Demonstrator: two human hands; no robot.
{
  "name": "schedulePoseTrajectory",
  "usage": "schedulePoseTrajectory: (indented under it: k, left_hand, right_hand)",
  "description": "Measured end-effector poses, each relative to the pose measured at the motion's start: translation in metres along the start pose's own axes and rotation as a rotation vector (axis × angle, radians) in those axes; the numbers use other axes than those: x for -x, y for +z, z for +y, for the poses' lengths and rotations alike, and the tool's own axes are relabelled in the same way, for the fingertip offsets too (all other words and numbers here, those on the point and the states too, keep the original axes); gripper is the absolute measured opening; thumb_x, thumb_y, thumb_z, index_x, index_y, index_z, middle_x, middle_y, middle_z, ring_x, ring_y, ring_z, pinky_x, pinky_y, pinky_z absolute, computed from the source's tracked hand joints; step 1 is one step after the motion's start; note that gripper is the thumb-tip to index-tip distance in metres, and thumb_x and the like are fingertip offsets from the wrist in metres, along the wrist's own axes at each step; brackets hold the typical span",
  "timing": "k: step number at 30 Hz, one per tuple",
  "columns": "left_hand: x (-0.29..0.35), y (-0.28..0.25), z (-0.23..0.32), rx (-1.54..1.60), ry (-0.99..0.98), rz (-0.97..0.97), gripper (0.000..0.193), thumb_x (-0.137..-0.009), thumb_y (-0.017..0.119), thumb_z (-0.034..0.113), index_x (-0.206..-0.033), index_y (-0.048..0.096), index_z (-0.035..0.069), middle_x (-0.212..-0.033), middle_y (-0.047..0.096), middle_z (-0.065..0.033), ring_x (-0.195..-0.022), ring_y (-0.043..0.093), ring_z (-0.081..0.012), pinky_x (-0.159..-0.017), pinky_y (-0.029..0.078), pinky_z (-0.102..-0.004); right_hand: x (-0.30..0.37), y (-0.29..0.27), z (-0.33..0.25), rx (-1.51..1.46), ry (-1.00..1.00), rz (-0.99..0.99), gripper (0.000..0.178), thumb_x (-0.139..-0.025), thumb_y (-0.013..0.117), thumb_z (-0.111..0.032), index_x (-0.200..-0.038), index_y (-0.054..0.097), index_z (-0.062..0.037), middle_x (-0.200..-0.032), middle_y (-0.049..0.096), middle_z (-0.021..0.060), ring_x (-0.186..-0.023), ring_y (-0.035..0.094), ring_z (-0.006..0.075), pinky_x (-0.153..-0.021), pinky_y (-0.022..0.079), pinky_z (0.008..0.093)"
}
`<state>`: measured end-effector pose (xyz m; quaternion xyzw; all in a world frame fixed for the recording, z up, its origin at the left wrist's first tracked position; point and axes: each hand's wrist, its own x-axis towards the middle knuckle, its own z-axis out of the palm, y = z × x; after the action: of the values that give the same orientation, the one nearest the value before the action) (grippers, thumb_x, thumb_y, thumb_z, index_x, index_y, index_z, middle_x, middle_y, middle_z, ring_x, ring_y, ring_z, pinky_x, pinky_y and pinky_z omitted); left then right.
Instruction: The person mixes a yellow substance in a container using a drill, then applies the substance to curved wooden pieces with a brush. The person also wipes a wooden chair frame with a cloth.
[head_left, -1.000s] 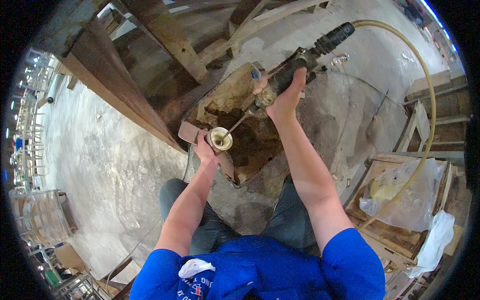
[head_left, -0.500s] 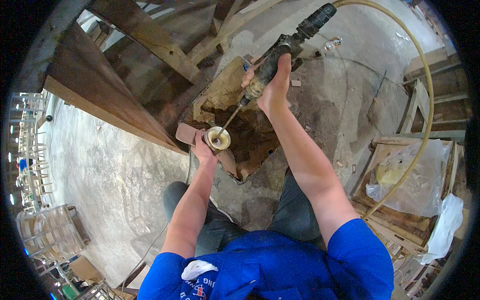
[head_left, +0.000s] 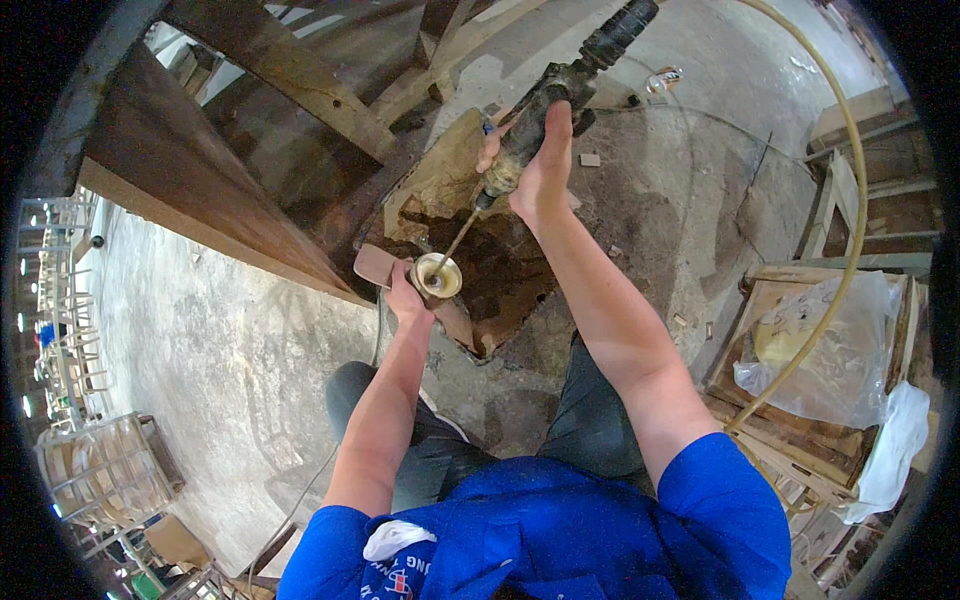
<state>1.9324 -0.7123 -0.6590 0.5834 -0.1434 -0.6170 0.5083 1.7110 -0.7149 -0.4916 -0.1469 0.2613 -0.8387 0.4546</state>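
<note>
My right hand (head_left: 543, 180) is wrapped round a black, dusty air drill (head_left: 522, 148), which slants from the upper right down toward the middle. Its thin long bit (head_left: 460, 240) runs into the mouth of a cream round cup-shaped piece (head_left: 453, 284). Below the cup, my left hand (head_left: 404, 297) grips a flat brown wooden piece (head_left: 374, 266) with rounded ends, its fingers against the cup. Whether the cup is fixed to the wood, I cannot tell. The bit's tip is hidden inside the cup.
A stained cardboard sheet (head_left: 440, 170) lies on the floor beneath my hands. Large wooden beams (head_left: 215, 210) stand at the upper left. A yellowish hose (head_left: 858, 170) arcs down the right side, past a wooden crate (head_left: 740, 355) with a clear plastic bag (head_left: 850, 350).
The drill and my right hand have shifted slightly to the left and away from me. My left hand has barely moved, and the bit is still in the cup.
</note>
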Motion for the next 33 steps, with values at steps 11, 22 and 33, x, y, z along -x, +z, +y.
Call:
schedulePoseTrajectory:
  k: [11,22,33]
  left_hand:
    - [-0.012,-0.005,-0.01,0.003,0.005,-0.043,0.02,-0.083,0.059,0.02,-0.089,0.058,0.001,-0.088,0.06,-0.0064,-0.078,0.059,-0.019,-0.069,0.049,-0.0325]
    - [-0.006,0.003,-0.012,-0.061,-0.063,-0.044,0.021,-0.085,0.057,0.024,-0.087,0.058,0.002,-0.083,0.06,-0.005,-0.074,0.059,-0.0186,-0.068,0.049,-0.0342]
    - [-0.007,-0.006,-0.01,0.031,-0.254,-0.12,0.025,-0.085,0.055,0.028,-0.098,0.056,0.006,-0.096,0.06,-0.0067,-0.09,0.059,-0.0231,-0.079,0.049,-0.039]
  right_hand:
    - [-0.001,-0.004,0.001,0.132,0.012,-0.014,0.058,-0.087,0.039,-0.061,-0.087,0.05,-0.0038,-0.062,0.054,0.0114,-0.05,0.051,0.0229,-0.05,0.045,0.0355]
    - [-0.008,-0.007,0.002,0.121,-0.028,0.016,0.052,-0.087,0.041,-0.06,-0.084,0.048,-0.0079,-0.06,0.054,0.012,-0.05,0.052,0.0235,-0.049,0.046,0.0364]
    - [-0.008,-0.007,0.002,0.112,0.044,0.006,0.053,-0.086,0.046,-0.055,-0.089,0.053,-0.0034,-0.061,0.055,0.0105,-0.048,0.053,0.0217,-0.046,0.046,0.0346]
